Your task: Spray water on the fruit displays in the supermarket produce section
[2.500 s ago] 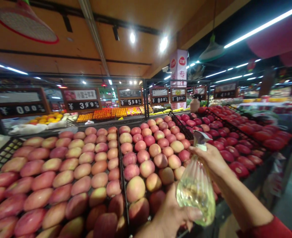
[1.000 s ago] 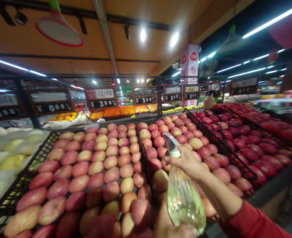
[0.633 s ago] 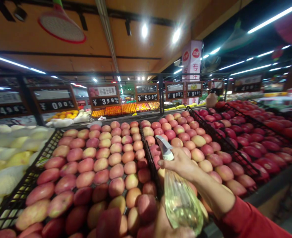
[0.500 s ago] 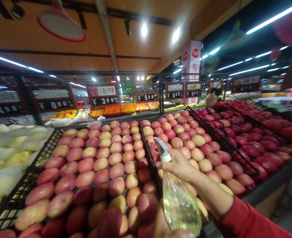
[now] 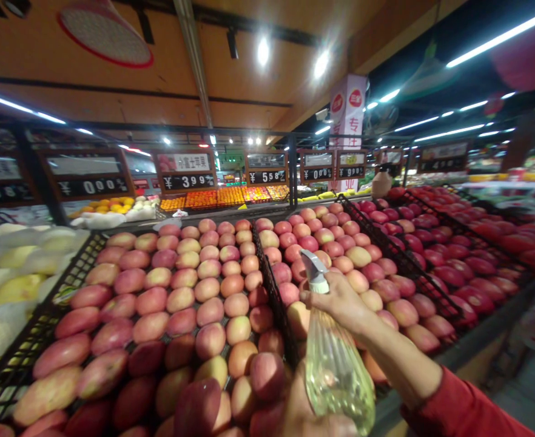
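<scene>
A clear spray bottle (image 5: 338,364) with pale yellow-green liquid and a grey trigger head leans over the apples, its nozzle toward the upper left. Around its neck, just below the head, my right hand (image 5: 340,297) is closed. My left hand (image 5: 301,403) supports the lower part of the bottle with its fingers curled round it, partly cut off by the bottom edge. Red-yellow apples (image 5: 210,309) lie in rows in the black crate at the left. More apples (image 5: 358,256) lie behind and to the right of the bottle.
A black crate wall (image 5: 274,297) divides the apples. Darker red apples (image 5: 467,267) fill the right side; foam-wrapped pale fruit (image 5: 19,261) lies at the left. Price signs (image 5: 185,170) hang along a rail behind. A brown jug-like container (image 5: 381,182) stands at the back.
The spray bottle and both hands have shifted slightly right in view. The apples and signs have shifted slightly left as the camera turned. Both hands keep their hold.
</scene>
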Motion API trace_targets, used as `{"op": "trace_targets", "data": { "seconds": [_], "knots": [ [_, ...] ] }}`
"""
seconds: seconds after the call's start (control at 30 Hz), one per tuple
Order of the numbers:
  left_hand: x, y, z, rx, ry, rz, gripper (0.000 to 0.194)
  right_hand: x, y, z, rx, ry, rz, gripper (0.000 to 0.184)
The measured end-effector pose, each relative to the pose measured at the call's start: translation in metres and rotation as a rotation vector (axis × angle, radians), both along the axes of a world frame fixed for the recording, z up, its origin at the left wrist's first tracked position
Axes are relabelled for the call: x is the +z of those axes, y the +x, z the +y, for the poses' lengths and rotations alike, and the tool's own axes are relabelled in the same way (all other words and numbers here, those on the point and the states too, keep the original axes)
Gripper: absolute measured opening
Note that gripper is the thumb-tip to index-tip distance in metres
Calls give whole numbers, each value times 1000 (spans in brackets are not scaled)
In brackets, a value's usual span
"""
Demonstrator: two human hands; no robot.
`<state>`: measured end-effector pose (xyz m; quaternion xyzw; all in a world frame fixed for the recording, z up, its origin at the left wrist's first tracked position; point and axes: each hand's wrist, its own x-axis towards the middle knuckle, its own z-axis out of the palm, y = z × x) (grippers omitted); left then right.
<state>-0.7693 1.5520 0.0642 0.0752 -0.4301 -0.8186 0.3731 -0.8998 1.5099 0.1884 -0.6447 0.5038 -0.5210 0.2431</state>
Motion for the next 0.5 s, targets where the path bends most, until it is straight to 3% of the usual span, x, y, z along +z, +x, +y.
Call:
{"op": "trace_targets", "data": {
  "seconds": [0.13,0.4,0.5],
  "knots": [
    [3,-7,1,-30,-32,-48,84,-5,-21,8,-143,-25,-26,25],
    [9,-28,7,-154,-66,-100,71,-20,-62,35,-338,-43,-65,41],
    [7,-36,7,-190,-65,-152,76,-20,-74,48,-421,-47,-82,35]
  ]
}}
